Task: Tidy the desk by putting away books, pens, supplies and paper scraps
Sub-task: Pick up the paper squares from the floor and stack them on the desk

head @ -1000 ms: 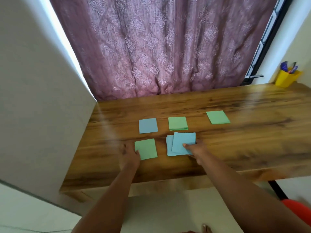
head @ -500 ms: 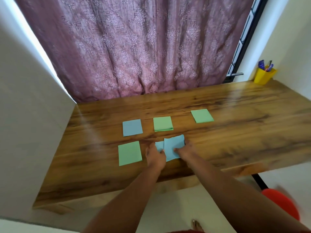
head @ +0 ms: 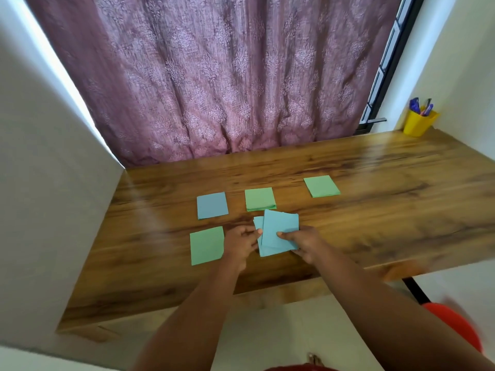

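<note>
Right grip (head: 304,242) pinches blue papers (head: 278,231); left grip (head: 242,243) touching edge

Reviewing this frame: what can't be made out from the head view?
- How many blue sheets are in the overlapped stack: both hands, left and right, cover its lower edges.
- What stands in the yellow cup beyond a few coloured tips: too small.
- The red object at lower right: blurred and cut off by the frame edge.
- Whether each green paper is one sheet or several: too thin to tell.
</note>
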